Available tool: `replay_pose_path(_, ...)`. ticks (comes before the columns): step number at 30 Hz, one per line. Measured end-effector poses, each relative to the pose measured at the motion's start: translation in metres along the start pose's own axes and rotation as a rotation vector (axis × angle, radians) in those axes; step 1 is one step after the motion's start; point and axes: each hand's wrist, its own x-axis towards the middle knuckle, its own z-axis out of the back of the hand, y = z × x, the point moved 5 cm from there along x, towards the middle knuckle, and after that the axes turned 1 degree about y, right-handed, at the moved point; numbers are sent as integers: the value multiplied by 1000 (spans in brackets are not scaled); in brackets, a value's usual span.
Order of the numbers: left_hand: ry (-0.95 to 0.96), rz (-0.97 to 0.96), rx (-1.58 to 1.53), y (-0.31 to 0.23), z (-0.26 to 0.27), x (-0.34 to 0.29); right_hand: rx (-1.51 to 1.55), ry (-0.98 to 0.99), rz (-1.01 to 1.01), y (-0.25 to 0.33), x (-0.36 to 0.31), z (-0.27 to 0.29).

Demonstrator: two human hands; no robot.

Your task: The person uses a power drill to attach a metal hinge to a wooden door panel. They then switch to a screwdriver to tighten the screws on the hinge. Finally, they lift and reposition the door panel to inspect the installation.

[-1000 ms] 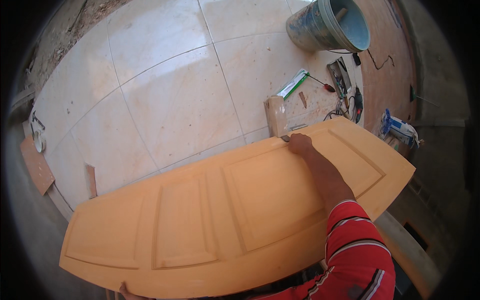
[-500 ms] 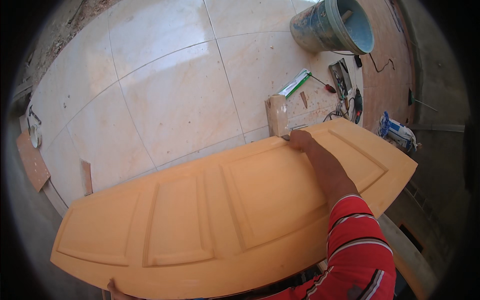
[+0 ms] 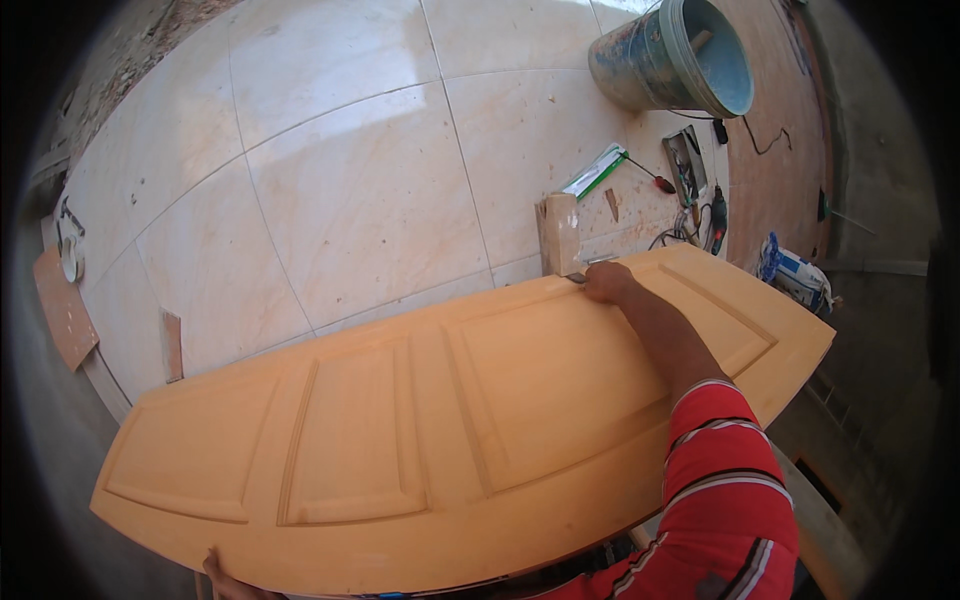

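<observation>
A large orange wooden panel door (image 3: 430, 440) lies almost flat in front of me, spanning most of the view. My right hand (image 3: 607, 282) grips its far long edge, reaching across from a red striped sleeve. A small dark piece (image 3: 575, 278) sits on that edge just left of my fingers. My left hand (image 3: 225, 578) holds the near edge at the bottom left; only its fingertips show under the door.
The tiled floor (image 3: 350, 190) carries a blue bucket (image 3: 670, 55), an upright wooden block (image 3: 558, 232), a green and white box (image 3: 593, 172), a screwdriver (image 3: 650, 178), a power tool with cable (image 3: 714, 212) and a white bag (image 3: 795, 275). Wood scraps (image 3: 65, 310) lie at the left.
The door has shifted slightly to the left and lower in view. Both hands keep their hold on its edges.
</observation>
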Motion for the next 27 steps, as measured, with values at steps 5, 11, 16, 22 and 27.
replay_pose_path(5, -29, 18, 5, 20, 15, -7, 31, 34, -70, -18, -3, -7)
replay_pose_path(11, -5, 22, 8, 21, 3, -34, -9, 70, -154, 45, -69, 36)
replay_pose_path(16, -29, 30, -8, 19, -10, -44, 858, -95, -342, -4, -3, 55)
replay_pose_path(22, -20, 57, -22, 15, -30, -47, 1667, -468, -610, -80, 136, 56)
replay_pose_path(27, -25, 68, -21, 6, -36, -54, 1962, -307, -713, -80, 163, 82)
